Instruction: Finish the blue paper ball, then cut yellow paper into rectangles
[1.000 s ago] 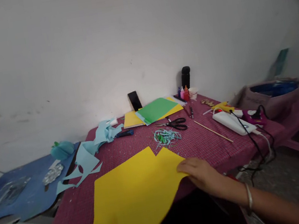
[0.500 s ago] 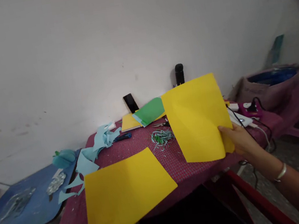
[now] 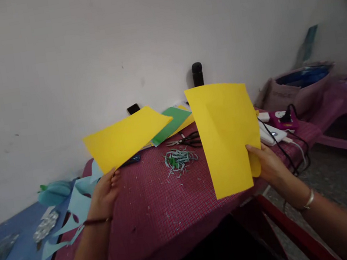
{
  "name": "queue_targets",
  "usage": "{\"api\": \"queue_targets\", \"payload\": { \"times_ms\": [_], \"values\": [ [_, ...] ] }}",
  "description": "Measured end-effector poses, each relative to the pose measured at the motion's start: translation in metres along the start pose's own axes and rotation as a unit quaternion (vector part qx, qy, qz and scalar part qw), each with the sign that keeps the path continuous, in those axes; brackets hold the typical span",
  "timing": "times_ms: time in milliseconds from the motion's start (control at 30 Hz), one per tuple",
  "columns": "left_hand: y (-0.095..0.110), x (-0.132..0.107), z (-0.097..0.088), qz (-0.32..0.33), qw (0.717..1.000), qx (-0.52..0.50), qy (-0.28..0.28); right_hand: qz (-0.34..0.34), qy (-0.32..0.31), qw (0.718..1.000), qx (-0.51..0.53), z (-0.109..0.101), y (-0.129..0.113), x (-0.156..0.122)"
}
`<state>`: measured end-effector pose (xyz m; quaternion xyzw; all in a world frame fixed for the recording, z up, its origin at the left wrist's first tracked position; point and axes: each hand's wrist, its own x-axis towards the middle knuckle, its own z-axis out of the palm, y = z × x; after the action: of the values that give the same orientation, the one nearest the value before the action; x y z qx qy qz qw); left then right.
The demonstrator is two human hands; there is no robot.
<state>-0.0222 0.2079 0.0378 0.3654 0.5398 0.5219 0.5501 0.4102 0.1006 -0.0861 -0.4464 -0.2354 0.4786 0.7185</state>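
Note:
My left hand (image 3: 106, 192) pinches the near corner of a yellow paper sheet (image 3: 125, 138), which is raised over the back left of the table and tilted. Clasped in my right hand (image 3: 266, 163) is another yellow sheet (image 3: 223, 135), held up with its lower right corner curling. Between the two sheets, a small heap of thin pale paper shreds (image 3: 180, 159) with a green bit lies on the checked tablecloth (image 3: 159, 207). Behind the shreds are dark-handled pliers (image 3: 188, 140). A green sheet (image 3: 168, 126) rests farther back, partly covered by the left yellow sheet.
Light blue scraps (image 3: 79, 202) trail along the table's left edge. A blue board (image 3: 22, 255) beside it bears a teal paper piece (image 3: 55, 192) and a silvery packet (image 3: 46, 225). At right are a white device (image 3: 271, 134) with cables, a black bottle (image 3: 197, 74) and a pink stool (image 3: 346, 120).
My left hand has lifted its yellow sheet from the table's front left up toward the back. The right sheet stays raised, shifted slightly. The view has turned a little.

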Motion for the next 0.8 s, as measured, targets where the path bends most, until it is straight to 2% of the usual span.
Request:
{"api": "queue_targets", "payload": {
  "times_ms": [100, 233, 333, 433, 500, 600, 700, 800],
  "values": [
    [-0.006, 0.064, 0.042, -0.037, 0.999, -0.027, -0.010, 0.029, 0.022, 0.999, -0.012, -0.002, 0.002, -0.001],
    [-0.019, 0.126, 0.092, -0.074, 0.996, -0.032, -0.032, 0.087, 0.050, 0.995, 0.016, -0.005, 0.004, -0.002],
    [-0.028, 0.161, 0.117, -0.090, 0.995, -0.012, -0.048, 0.125, 0.041, 0.991, 0.037, -0.011, 0.009, -0.002],
    [-0.033, 0.185, 0.130, -0.097, 0.993, 0.027, -0.058, 0.144, 0.032, 0.989, 0.032, -0.014, 0.013, -0.001],
    [-0.035, 0.191, 0.132, -0.090, 0.993, 0.057, -0.058, 0.142, 0.040, 0.989, 0.012, -0.012, 0.014, -0.002],
    [-0.034, 0.186, 0.122, -0.052, 0.993, 0.098, -0.044, 0.129, 0.066, 0.989, -0.005, -0.007, 0.011, -0.004],
    [-0.030, 0.163, 0.103, 0.008, 0.992, 0.123, -0.035, 0.112, 0.084, 0.990, -0.013, -0.002, 0.007, -0.005],
    [-0.023, 0.129, 0.085, 0.030, 0.987, 0.138, -0.079, 0.084, 0.074, 0.993, -0.048, 0.004, 0.001, -0.006]
  ]
}}
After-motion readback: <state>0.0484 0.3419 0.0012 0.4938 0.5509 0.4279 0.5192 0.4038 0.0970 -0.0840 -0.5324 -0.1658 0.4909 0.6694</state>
